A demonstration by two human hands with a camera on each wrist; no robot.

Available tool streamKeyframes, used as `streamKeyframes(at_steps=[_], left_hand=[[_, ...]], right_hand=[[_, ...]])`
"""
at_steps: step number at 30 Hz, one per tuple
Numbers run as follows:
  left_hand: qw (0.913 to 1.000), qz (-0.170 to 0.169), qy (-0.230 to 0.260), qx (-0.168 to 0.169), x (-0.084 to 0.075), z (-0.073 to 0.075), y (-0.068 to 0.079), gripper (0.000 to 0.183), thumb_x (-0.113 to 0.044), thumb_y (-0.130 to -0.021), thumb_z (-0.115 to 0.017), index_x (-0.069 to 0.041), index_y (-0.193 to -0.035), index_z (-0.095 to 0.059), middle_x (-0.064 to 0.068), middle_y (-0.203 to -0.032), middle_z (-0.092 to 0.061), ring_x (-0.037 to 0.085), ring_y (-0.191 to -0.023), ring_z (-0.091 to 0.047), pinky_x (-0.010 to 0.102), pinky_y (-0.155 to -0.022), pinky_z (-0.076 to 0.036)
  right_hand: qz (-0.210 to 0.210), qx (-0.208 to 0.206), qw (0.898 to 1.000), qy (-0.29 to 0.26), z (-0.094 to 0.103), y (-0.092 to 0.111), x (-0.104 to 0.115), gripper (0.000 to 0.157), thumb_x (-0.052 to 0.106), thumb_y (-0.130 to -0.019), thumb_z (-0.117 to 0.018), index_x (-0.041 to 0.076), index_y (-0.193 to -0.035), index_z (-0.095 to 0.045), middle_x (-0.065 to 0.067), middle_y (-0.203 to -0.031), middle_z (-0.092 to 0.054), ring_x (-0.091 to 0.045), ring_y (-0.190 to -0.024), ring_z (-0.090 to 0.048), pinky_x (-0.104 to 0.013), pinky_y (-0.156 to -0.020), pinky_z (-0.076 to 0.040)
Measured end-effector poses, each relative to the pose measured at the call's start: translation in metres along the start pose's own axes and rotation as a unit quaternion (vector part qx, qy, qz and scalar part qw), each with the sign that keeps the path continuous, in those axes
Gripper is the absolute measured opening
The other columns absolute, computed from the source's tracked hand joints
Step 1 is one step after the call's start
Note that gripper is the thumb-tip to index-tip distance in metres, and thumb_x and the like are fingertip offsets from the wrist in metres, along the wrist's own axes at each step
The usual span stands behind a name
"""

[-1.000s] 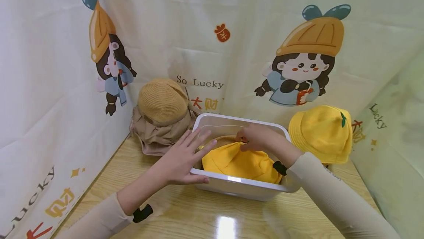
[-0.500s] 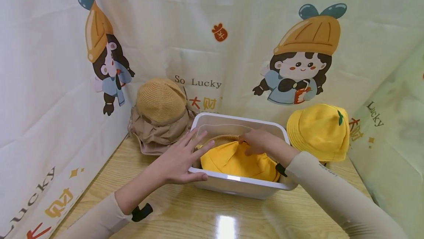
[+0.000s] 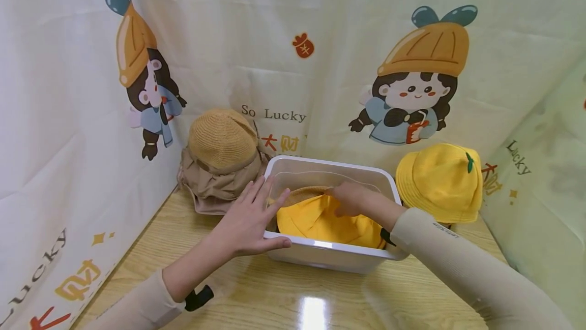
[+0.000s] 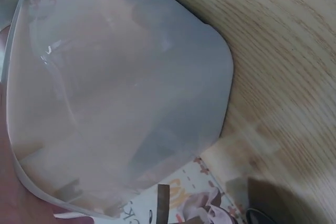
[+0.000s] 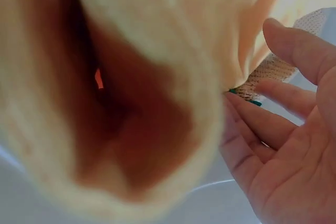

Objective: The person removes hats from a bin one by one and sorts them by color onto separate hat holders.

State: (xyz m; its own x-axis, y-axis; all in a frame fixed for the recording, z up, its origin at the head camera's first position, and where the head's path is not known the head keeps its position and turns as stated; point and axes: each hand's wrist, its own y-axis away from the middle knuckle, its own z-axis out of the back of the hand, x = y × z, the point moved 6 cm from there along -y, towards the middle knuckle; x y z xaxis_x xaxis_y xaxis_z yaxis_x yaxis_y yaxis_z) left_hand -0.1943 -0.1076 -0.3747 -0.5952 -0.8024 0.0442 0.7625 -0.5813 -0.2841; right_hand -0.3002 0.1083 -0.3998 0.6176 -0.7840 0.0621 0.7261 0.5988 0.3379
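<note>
While your left hand (image 3: 247, 223) rests with fingers spread on the left rim of the smooth, pale plastic bin (image 3: 325, 256), your right hand (image 3: 350, 198) is inside it, well apart from the left, its thumb held away from its fingers. Beside those fingers, a soft, creased yellow cloth hat (image 3: 325, 226) lies in the bin; you cannot tell whether they touch it. On its far side shows a coarsely woven tan hat (image 3: 299, 195). Left on your wood-grained desk (image 3: 256, 294), a domed straw hat (image 3: 223, 137) sits above rumpled brown cloth (image 3: 215, 185); right, a rounded yellow bucket hat (image 3: 439, 182) bears a green sprout (image 3: 469, 162).
</note>
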Motion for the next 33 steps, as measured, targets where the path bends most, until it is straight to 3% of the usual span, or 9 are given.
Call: streamKeyframes(at_steps=[5,8,14,19,25,33], left_hand=[[0.9995,0.025,0.001,0.018,0.0,-0.001,0.001,0.104,-0.091,-0.081,-0.03,-0.023,-0.16,-0.025,0.027,-0.163,-0.012,0.044,-0.15,-0.018,0.054,-0.121,-0.02],[0.9992,0.032,0.005,0.025,0.0,-0.002,0.002,0.103,-0.089,-0.082,-0.035,-0.023,-0.16,-0.024,0.028,-0.163,-0.014,0.043,-0.15,-0.017,0.053,-0.121,-0.021],[0.9989,0.034,0.012,0.031,-0.001,-0.004,0.001,0.102,-0.088,-0.081,-0.039,-0.024,-0.16,-0.025,0.029,-0.162,-0.016,0.043,-0.151,-0.016,0.053,-0.121,-0.02],[0.9988,0.033,0.011,0.036,-0.002,-0.004,0.001,0.105,-0.089,-0.081,-0.038,-0.023,-0.161,-0.019,0.028,-0.163,-0.014,0.042,-0.152,-0.012,0.051,-0.122,-0.017],[0.9987,0.037,0.006,0.035,-0.002,-0.003,0.001,0.112,-0.09,-0.08,-0.036,-0.015,-0.161,-0.016,0.025,-0.164,-0.011,0.039,-0.152,-0.011,0.049,-0.123,-0.015],[0.9988,0.037,0.007,0.032,-0.002,-0.001,0.001,0.113,-0.09,-0.08,-0.038,-0.012,-0.16,-0.022,0.024,-0.164,-0.012,0.039,-0.152,-0.012,0.049,-0.123,-0.015]], right_hand=[[0.02,-0.059,0.998,-0.021,0.005,-0.003,0.001,0.042,0.012,-0.085,-0.078,0.002,-0.123,-0.063,-0.014,-0.104,-0.07,-0.027,-0.086,-0.062,-0.043,-0.086,-0.054],[0.005,-0.081,0.995,-0.062,0.007,-0.005,-0.001,0.043,0.008,-0.083,-0.077,0.003,-0.123,-0.062,-0.015,-0.107,-0.069,-0.027,-0.086,-0.06,-0.044,-0.086,-0.053],[-0.053,-0.08,0.988,-0.117,0.006,-0.007,-0.008,0.05,0.012,-0.08,-0.082,0.007,-0.125,-0.062,-0.013,-0.119,-0.066,-0.028,-0.095,-0.058,-0.045,-0.09,-0.051],[-0.076,-0.063,0.979,-0.176,0.007,-0.006,-0.013,0.047,0.019,-0.077,-0.086,0.008,-0.118,-0.066,-0.009,-0.109,-0.066,-0.022,-0.083,-0.059,-0.032,-0.072,-0.052],[-0.054,-0.055,0.988,-0.13,0.01,-0.003,-0.008,0.026,0.018,-0.077,-0.086,0.01,-0.099,-0.075,-0.001,-0.093,-0.068,-0.021,-0.084,-0.055,-0.033,-0.076,-0.048],[-0.047,-0.08,0.993,-0.071,0.008,-0.005,-0.005,0.023,0.012,-0.076,-0.085,0.013,-0.096,-0.075,0.001,-0.092,-0.068,-0.021,-0.082,-0.055,-0.037,-0.077,-0.051]])
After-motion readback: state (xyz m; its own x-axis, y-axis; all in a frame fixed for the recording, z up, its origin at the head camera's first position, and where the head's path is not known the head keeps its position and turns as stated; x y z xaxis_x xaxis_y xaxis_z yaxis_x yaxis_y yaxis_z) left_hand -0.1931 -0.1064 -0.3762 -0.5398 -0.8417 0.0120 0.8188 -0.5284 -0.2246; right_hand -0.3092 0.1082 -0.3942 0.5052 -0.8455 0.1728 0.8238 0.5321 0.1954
